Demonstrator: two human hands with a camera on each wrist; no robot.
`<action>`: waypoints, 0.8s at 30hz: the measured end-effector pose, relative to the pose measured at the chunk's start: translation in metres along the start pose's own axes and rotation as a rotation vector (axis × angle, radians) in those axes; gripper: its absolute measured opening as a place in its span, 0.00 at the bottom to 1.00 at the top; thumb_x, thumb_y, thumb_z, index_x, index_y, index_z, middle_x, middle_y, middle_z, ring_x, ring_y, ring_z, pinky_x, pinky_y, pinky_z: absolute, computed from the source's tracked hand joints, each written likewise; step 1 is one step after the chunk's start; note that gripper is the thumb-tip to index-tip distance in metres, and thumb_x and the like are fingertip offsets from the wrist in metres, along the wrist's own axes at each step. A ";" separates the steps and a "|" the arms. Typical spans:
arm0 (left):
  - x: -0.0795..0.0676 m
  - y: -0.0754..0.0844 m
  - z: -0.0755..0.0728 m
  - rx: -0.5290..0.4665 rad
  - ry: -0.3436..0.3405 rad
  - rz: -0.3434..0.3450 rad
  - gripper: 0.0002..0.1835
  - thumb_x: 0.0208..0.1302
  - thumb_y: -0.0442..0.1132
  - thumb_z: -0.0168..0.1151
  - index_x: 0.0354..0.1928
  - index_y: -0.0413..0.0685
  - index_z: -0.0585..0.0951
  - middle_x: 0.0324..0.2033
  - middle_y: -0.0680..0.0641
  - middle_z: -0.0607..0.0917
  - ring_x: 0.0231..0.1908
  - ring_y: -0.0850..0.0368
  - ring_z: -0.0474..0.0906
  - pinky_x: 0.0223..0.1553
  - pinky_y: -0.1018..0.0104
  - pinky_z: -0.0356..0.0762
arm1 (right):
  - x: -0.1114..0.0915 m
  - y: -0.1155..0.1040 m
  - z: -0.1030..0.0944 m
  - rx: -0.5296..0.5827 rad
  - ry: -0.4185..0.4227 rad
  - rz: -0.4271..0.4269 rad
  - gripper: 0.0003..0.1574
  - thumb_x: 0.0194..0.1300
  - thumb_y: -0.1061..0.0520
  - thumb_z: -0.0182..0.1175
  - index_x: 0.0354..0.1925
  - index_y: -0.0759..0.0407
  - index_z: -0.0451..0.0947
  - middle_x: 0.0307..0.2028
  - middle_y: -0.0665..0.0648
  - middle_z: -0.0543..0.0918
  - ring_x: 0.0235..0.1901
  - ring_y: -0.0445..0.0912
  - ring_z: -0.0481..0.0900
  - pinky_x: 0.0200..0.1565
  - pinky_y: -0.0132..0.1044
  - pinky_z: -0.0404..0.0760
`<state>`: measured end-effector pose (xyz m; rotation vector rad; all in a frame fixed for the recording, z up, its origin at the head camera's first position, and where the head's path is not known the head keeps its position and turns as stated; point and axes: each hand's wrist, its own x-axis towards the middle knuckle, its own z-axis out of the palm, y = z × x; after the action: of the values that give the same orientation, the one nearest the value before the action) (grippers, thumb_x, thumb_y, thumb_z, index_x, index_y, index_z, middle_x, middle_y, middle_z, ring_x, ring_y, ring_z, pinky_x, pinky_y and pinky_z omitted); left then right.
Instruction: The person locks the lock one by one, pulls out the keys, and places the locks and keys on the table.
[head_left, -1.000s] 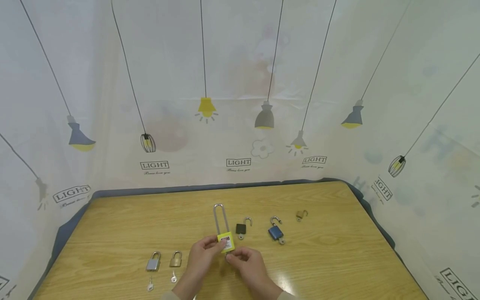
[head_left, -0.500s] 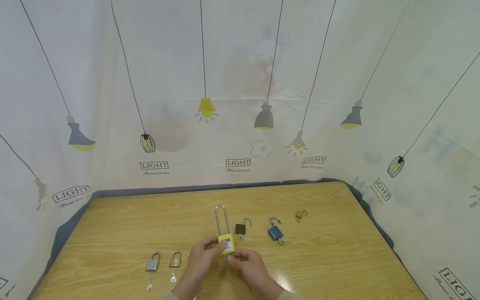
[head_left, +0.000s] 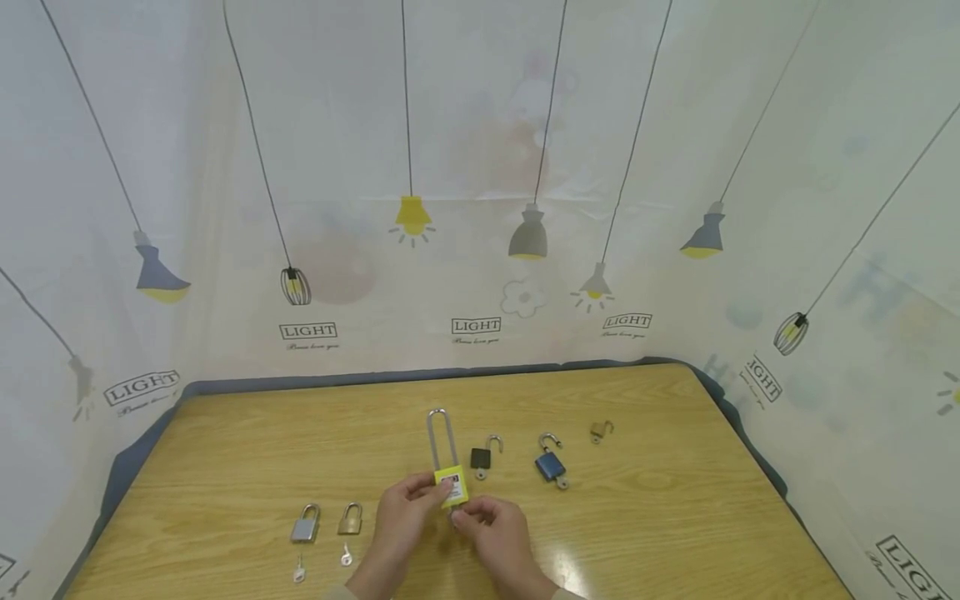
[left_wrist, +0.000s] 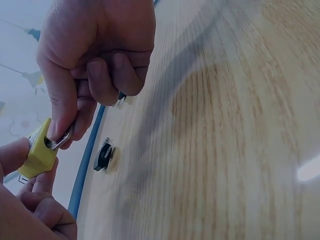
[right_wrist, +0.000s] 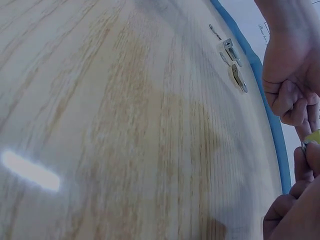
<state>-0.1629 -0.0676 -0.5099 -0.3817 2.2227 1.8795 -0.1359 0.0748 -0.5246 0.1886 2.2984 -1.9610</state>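
Left hand: your thumb and fingers (head_left: 401, 517) pinch the yellow padlock by its sides, thumb over the label.
Yellow padlock: it sits between your left thumb and fingers (head_left: 460, 494), raised off the table, its long shackle (head_left: 438, 433) pointing away from you past the fingertips, both legs running down to the body.
Right hand: your thumb and forefinger (head_left: 501, 533) grip a metal key (left_wrist: 63, 136), the other fingers curled in.
Key: just beneath your left fingertips, at the padlock's bottom end — how deep it sits, you cannot tell.
Beyond your right fingers: a black padlock (head_left: 481, 458), then farther right a blue padlock (head_left: 550, 467) and a small brass padlock (head_left: 598, 430), all with shackles swung out.
Left of your left fingers: a brass padlock (head_left: 350, 524) nearer and a silver padlock (head_left: 305, 529) farther, shackles down — one loose small key (head_left: 347, 556) before the first, another key (head_left: 299, 573) before the second.
Under your fingers: a wood-grain table (head_left: 645, 517).
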 end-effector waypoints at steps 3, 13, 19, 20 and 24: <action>0.000 0.000 0.001 0.001 0.007 0.005 0.32 0.55 0.58 0.69 0.54 0.43 0.80 0.42 0.49 0.86 0.49 0.52 0.76 0.53 0.49 0.69 | 0.001 0.001 0.000 -0.003 0.004 -0.007 0.10 0.57 0.56 0.69 0.33 0.63 0.84 0.27 0.52 0.84 0.26 0.39 0.75 0.27 0.28 0.72; -0.004 0.001 0.000 -0.007 0.000 0.029 0.32 0.55 0.55 0.70 0.56 0.40 0.78 0.43 0.47 0.86 0.48 0.52 0.77 0.55 0.49 0.70 | 0.003 0.008 -0.002 0.123 -0.082 0.042 0.14 0.61 0.60 0.65 0.40 0.71 0.81 0.31 0.51 0.85 0.32 0.39 0.78 0.37 0.32 0.76; -0.003 0.001 0.002 -0.002 0.006 0.014 0.31 0.56 0.56 0.69 0.55 0.42 0.79 0.42 0.48 0.86 0.49 0.52 0.76 0.54 0.49 0.69 | 0.002 0.008 -0.001 0.076 -0.036 0.000 0.12 0.60 0.59 0.66 0.37 0.70 0.83 0.30 0.55 0.87 0.28 0.37 0.77 0.32 0.28 0.75; -0.003 0.001 0.002 -0.001 0.010 0.009 0.31 0.56 0.57 0.69 0.54 0.42 0.79 0.42 0.48 0.86 0.49 0.52 0.76 0.54 0.48 0.69 | 0.002 0.008 0.000 0.048 -0.017 -0.016 0.12 0.59 0.59 0.67 0.36 0.68 0.84 0.30 0.55 0.87 0.27 0.37 0.77 0.30 0.27 0.74; -0.004 0.002 0.003 0.005 0.020 0.005 0.32 0.56 0.58 0.68 0.55 0.42 0.79 0.43 0.48 0.86 0.49 0.52 0.76 0.54 0.48 0.70 | 0.002 0.007 0.000 -0.045 0.028 -0.061 0.10 0.58 0.56 0.69 0.33 0.63 0.85 0.28 0.55 0.87 0.24 0.36 0.74 0.27 0.26 0.72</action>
<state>-0.1601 -0.0637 -0.5077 -0.3965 2.2432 1.8801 -0.1369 0.0756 -0.5316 0.1450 2.3903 -1.9449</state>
